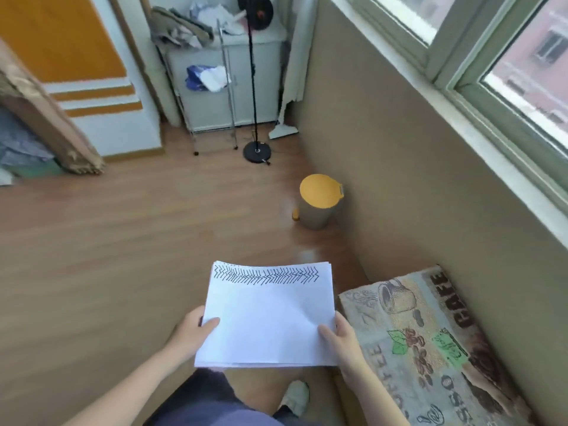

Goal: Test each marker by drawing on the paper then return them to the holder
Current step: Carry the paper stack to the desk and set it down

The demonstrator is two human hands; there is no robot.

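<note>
Evidently some testing is done: the paper [267, 318], a small stack, carries a band of dark zigzag strokes along its far edge, well beyond the fingers. The left hand [192, 332] pinches the near left edge, thumb on top; the right hand [341, 336] grips the near right edge likewise. No markers or holder show anywhere, so whether any remain untested or unreturned cannot be told. The fingers beneath the sheets are hidden. A patterned cloth [430, 342] lies just right of the right fingers.
</note>
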